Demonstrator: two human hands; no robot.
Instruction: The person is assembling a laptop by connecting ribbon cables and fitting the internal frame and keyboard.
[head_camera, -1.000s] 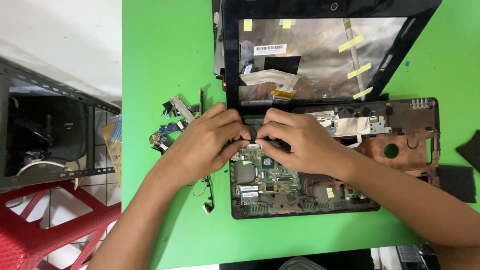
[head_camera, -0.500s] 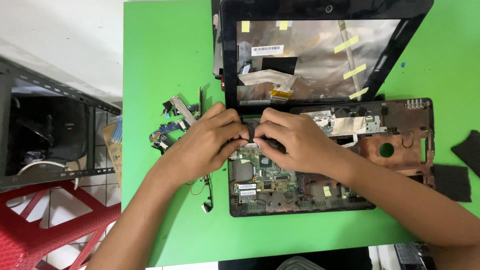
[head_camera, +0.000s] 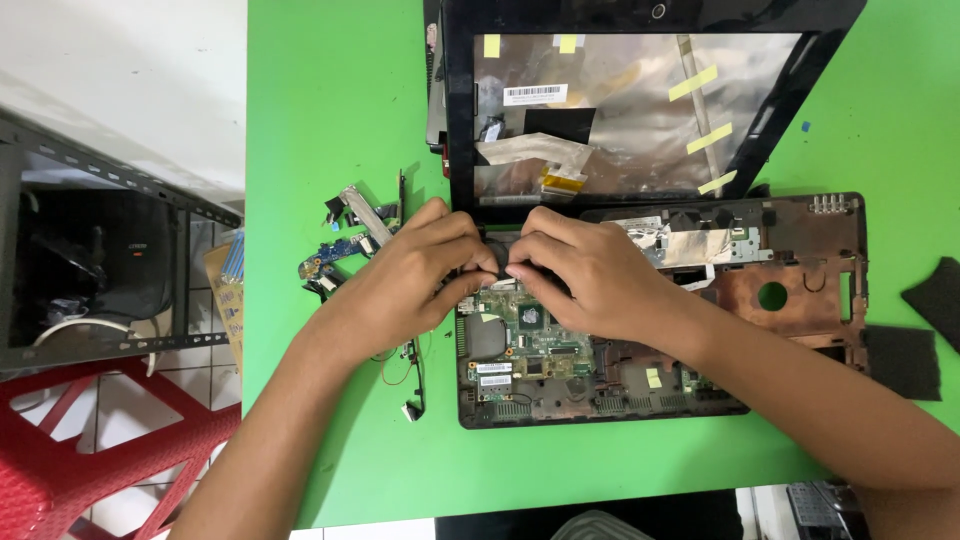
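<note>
**Two hands at the hinge edge**

Both hands meet over the opened black laptop base with exposed green circuit board (head_camera: 540, 345). The left hand (head_camera: 410, 280) and right hand (head_camera: 590, 280) curl their fingertips together, pinching a small dark part (head_camera: 497, 262) at the base's rear edge, directly beneath the fingers, equally near both. Its long axis cannot be told.

Repair workshop (gutted laptop (head_camera: 650, 330), loose parts (head_camera: 345, 240))

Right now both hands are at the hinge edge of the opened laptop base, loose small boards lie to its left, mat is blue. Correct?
Not quite: the mat is green, not blue, as the head view shows. The rest holds: left hand and right hand meet at the hinge edge of the opened laptop base, and loose small boards lie to its left.
</note>
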